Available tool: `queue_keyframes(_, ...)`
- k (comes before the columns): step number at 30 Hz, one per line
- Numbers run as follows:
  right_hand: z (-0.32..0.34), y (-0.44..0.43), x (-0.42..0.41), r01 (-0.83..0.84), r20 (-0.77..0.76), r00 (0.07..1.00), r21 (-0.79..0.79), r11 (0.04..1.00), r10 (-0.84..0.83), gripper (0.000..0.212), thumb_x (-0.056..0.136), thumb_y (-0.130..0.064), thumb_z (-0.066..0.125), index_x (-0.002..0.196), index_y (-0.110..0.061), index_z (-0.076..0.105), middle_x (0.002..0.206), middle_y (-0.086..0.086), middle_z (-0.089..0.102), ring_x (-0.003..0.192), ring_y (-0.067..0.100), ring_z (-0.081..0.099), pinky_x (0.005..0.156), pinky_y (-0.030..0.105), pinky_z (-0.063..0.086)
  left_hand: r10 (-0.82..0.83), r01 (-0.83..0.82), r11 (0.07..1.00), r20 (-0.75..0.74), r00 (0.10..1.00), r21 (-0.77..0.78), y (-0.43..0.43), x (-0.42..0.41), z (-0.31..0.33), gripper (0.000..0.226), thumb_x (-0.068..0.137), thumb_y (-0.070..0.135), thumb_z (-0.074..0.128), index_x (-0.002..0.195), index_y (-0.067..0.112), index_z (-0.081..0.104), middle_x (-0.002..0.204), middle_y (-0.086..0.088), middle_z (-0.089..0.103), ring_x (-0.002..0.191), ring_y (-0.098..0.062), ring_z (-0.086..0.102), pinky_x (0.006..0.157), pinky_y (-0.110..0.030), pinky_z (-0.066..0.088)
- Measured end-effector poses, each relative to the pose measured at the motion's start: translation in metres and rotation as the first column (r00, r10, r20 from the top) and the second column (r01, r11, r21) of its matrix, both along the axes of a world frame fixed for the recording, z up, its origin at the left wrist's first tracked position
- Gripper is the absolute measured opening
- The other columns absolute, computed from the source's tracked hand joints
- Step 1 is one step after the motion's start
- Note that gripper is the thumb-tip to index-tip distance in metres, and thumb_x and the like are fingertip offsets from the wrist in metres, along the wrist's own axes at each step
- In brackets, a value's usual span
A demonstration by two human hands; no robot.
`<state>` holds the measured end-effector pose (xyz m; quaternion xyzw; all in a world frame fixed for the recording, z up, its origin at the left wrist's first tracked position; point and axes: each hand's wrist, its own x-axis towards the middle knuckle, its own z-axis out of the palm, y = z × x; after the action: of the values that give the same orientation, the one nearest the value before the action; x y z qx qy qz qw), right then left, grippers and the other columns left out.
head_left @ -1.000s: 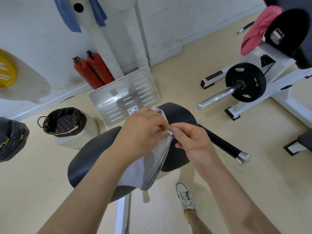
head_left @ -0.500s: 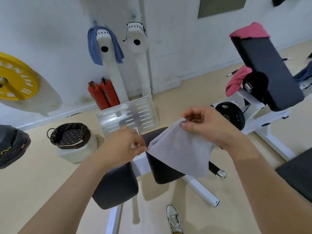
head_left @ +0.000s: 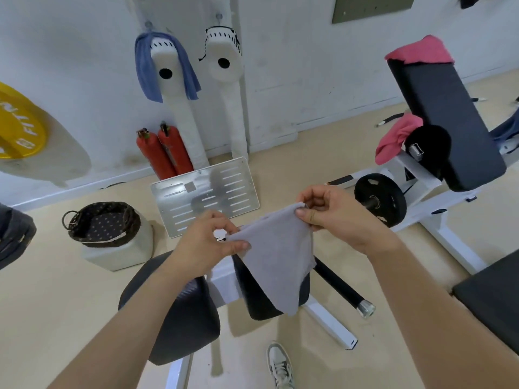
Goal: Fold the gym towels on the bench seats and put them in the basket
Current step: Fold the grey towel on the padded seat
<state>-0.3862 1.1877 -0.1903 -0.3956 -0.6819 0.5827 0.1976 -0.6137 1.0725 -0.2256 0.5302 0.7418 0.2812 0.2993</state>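
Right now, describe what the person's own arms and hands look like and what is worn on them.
Both forearms are bare with no sleeve in view. The left hand and right hand wear no gloves; no watch, ring or wristband shows. Nails look short and unpainted.

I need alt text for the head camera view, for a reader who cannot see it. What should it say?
Two bare hands hold a grey towel up by its top edge, the left hand and the right hand each pinching a corner, above black padded bench seats. A dark woven basket sits on the floor to the left, and pink towels lie on a bench at right.
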Motion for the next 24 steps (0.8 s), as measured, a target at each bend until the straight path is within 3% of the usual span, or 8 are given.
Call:
queue_keyframes(3,0.004,0.028,-0.025,0.018,0.007,1.0,0.026,1.0,-0.018,0.007,0.088,-0.003,0.063,0.085,-0.01,0.061,0.076,0.005,0.057,0.074,0.02,0.056,0.069,0.033,0.053,0.028,-0.022,0.998,0.103,0.994,-0.058,0.019,-0.024,0.015,0.024,0.067,0.037,0.083,0.073,0.02,0.067,0.082,-0.004,0.07,0.076,-0.023,0.065,0.078,-0.041,0.054)
queue_keyframes(5,0.014,0.049,-0.045,0.037,-0.022,0.999,0.067,0.997,-0.035,0.013,0.089,-0.001,0.062,0.081,-0.012,0.059,0.074,0.003,0.056,0.072,0.019,0.055,0.07,0.034,0.055,0.109,-0.112,0.994,0.116,0.987,0.018,0.035,-0.038,0.028,0.022,0.067,0.032,0.084,0.071,0.018,0.068,0.077,-0.011,0.07,0.066,-0.024,0.061,0.076,-0.043,0.053)
queue_keyframes(9,0.034,0.09,-0.079,0.108,-0.127,0.988,0.179,0.978,-0.086,0.023,0.088,0.003,0.06,0.081,-0.019,0.06,0.079,0.004,0.056,0.075,0.018,0.057,0.072,0.033,0.059,0.332,-0.329,0.906,0.033,0.943,0.268,0.073,-0.055,0.055,0.019,0.068,0.031,0.084,0.07,0.026,0.066,0.072,-0.001,0.069,0.064,-0.022,0.061,0.067,-0.036,0.053)
queue_keyframes(12,0.038,0.112,-0.094,0.128,-0.137,0.987,0.331,0.935,-0.087,0.025,0.088,0.002,0.059,0.092,-0.022,0.065,0.091,0.002,0.064,0.089,0.021,0.064,0.085,0.036,0.057,0.36,-0.288,0.852,-0.09,0.929,0.437,0.092,-0.059,0.065,0.015,0.074,0.027,0.08,0.073,0.029,0.065,0.074,0.016,0.065,0.067,-0.004,0.057,0.064,-0.017,0.047)
queue_keyframes(15,0.027,0.117,-0.09,0.083,-0.046,0.997,0.466,0.881,-0.069,0.025,0.089,-0.002,0.059,0.095,-0.026,0.066,0.096,-0.009,0.066,0.092,0.001,0.061,0.082,0.015,0.049,0.35,-0.156,0.828,-0.277,0.895,0.539,0.095,-0.058,0.052,0.015,0.074,0.022,0.079,0.077,0.02,0.065,0.079,0.013,0.064,0.065,-0.003,0.052,0.064,-0.017,0.044)
queue_keyframes(18,-0.011,0.104,-0.069,0.045,0.056,0.995,0.506,0.861,-0.085,0.026,0.088,-0.007,0.063,0.089,-0.033,0.064,0.091,-0.022,0.062,0.086,-0.007,0.056,0.073,0.004,0.041,0.278,-0.02,0.844,-0.405,0.871,0.536,0.084,-0.05,0.009,0.019,0.073,0.014,0.08,0.073,0.014,0.062,0.081,0.003,0.066,0.068,-0.015,0.057,0.061,-0.032,0.051)
queue_keyframes(21,-0.076,0.08,-0.043,-0.04,0.167,0.983,0.611,0.79,-0.08,0.019,0.083,-0.002,0.069,0.091,-0.019,0.07,0.085,-0.012,0.065,0.077,0.002,0.055,0.074,0.012,0.045,0.121,0.098,0.906,-0.472,0.873,0.413,0.058,-0.033,-0.056,0.012,0.078,0.023,0.062,0.07,0.015,0.058,0.078,0.001,0.063,0.068,-0.017,0.055,0.056,-0.033,0.052)
queue_keyframes(24,-0.135,0.046,-0.011,-0.129,0.289,0.956,0.586,0.8,-0.057,0.02,0.079,-0.002,0.072,0.09,-0.018,0.071,0.09,-0.004,0.067,0.084,0.009,0.058,0.079,0.024,0.05,0.001,0.145,0.953,-0.482,0.876,0.266,0.021,-0.006,-0.113,0.008,0.079,0.022,0.052,0.071,0.019,0.051,0.073,0.003,0.056,0.065,-0.016,0.049,0.049,-0.035,0.049)
